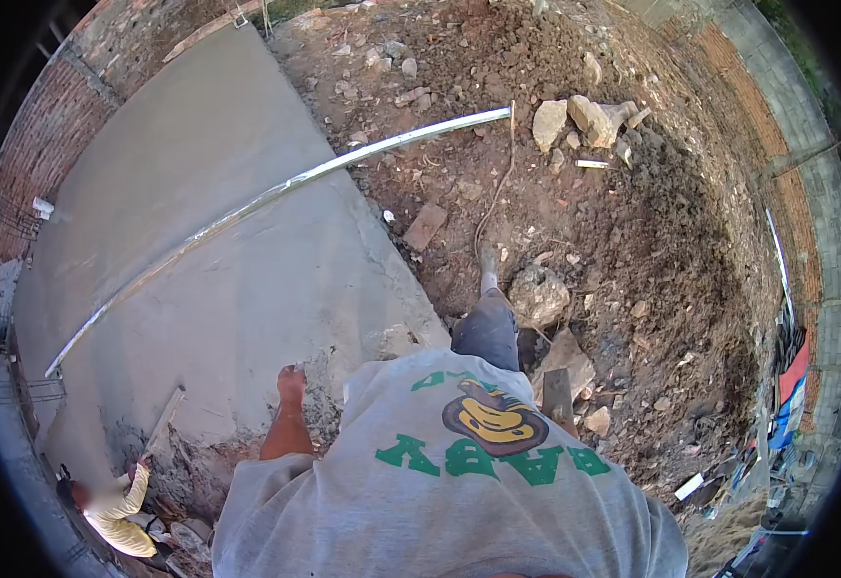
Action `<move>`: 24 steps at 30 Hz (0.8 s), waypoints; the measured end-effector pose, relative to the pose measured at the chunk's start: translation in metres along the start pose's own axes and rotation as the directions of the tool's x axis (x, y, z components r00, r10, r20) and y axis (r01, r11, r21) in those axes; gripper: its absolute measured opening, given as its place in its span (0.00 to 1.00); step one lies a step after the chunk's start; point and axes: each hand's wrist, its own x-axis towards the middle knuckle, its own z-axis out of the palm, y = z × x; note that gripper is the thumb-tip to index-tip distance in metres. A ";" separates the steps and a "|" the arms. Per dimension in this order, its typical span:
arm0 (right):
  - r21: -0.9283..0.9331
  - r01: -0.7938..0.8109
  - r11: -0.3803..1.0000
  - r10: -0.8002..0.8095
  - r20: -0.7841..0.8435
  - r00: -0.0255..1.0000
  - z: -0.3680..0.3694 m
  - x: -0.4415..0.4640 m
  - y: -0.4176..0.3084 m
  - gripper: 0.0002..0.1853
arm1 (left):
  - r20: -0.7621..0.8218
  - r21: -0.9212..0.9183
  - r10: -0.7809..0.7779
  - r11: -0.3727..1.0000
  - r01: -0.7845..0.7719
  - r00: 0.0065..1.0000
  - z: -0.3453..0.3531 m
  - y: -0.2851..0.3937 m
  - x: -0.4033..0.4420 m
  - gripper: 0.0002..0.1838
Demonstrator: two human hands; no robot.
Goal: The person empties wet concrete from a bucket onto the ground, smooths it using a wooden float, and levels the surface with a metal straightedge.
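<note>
My left hand [291, 381] reaches past the shirt's left side over the grey wet concrete [256, 279]. Its fingers look curled in, with nothing visible in them. By the right edge of my printed grey shirt [391, 491], a flat, dark grey-brown piece [557, 390] sticks out. My right hand cannot be made out; the shirt hides that side. Beyond my hands, a long pale straightedge bar [290, 183] lies across the concrete and onto the soil, looking bowed in the wide lens. My dark-clad leg [488, 328] stands on the soil side.
At lower left a person in a yellow top [123, 515] holds a long narrow tool [165, 419] at the concrete's edge. Rough soil [652, 260] lies to the right, with big rocks [589, 120], a boulder [538, 296] and a brick [425, 226]. Brick walls [40, 169] surround the site.
</note>
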 end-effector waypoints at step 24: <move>0.036 0.804 0.594 -0.748 -0.344 0.568 -0.597 0.781 -0.089 0.22 | -0.215 -0.163 0.135 0.972 -0.171 0.967 0.235 0.667 -0.082 0.22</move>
